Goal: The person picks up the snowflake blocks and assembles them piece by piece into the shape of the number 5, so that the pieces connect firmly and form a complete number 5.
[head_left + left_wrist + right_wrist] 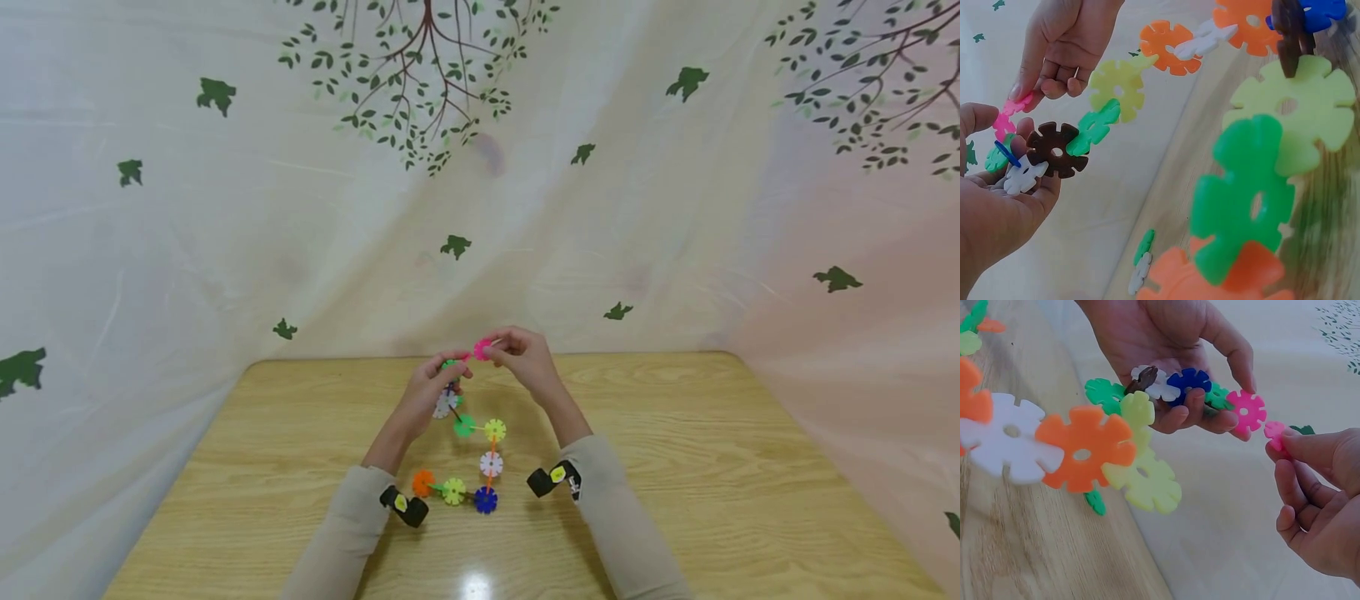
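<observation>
Notched plastic snowflake discs are linked edge to edge in a many-coloured chain. My left hand (426, 390) grips its far end, fingers curled under a white disc (1159, 384), a dark blue disc (1189, 385) and a green disc (1217, 397). A pink disc (1246, 411) sits at the left thumb's tip. Between thumb and finger, my right hand (527, 360) pinches another pink disc (1274, 434), close beside the first; whether they touch, I cannot tell. From the left hand the chain runs toward me through a yellow disc (495, 430) and a blue disc (486, 500) to an orange disc (423, 483).
The wooden table (675, 467) lies under both forearms. A green and white piece (1141, 262) rests near its far edge. Behind hangs a pale cloth (360, 250) printed with leaves and branches. Black cameras (405, 506) are strapped at both wrists.
</observation>
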Available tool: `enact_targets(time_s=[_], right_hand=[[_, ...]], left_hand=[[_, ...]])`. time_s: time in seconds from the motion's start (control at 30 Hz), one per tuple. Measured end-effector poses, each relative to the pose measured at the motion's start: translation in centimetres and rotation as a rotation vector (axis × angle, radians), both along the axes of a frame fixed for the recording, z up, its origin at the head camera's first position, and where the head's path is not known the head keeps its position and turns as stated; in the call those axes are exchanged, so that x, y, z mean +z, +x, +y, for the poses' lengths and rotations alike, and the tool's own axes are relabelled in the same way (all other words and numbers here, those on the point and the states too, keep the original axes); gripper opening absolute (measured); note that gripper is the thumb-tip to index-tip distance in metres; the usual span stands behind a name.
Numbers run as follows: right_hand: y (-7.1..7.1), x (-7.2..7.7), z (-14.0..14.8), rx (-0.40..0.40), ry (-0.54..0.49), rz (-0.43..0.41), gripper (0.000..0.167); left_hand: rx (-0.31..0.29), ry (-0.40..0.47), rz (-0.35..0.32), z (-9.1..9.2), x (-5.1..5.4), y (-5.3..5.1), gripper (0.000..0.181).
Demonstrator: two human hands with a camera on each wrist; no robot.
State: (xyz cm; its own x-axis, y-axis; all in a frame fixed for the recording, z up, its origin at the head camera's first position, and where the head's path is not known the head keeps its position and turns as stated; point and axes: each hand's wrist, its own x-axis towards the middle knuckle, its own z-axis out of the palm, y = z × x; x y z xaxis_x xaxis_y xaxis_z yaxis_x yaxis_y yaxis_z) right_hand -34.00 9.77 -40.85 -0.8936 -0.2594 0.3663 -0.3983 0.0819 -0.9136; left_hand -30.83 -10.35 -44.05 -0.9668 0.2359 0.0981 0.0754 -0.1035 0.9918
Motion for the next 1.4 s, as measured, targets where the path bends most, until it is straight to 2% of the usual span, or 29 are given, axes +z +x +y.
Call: enact_targets(time_s=[0.53,0.67,0.9,1.17,1.4], right_hand=[[0.0,-0.5,-0.7,0.002,-0.016,0.026,0.018],[0.0,-0.7,-1.0,-0.005,-0.017,0.018,0.019],[0.0,-0.8,-1.1,-0.009,-0.036,-0.017,0.017],[-0.2,-1.3,-0.7,0.035,-0.078,-0.029,0.018],[-0.4,-1.7,-0.6,0.065,-0.121,-0.063,0.018]], left_hand=[[-0.023,-0.011,0.000,0.0,0.1,0.0,0.037],[0.005,0.014,-0.009,0.3,0.1,0.1,0.036],[0.077,-0.004,0.030,0.7,-0.1,0.1,0.036],[0.091,-0.025,0.073,0.9,-0.6,-0.1,0.037],[0.124,-0.048,0.071,1.1,-0.7,0.1,0.033]])
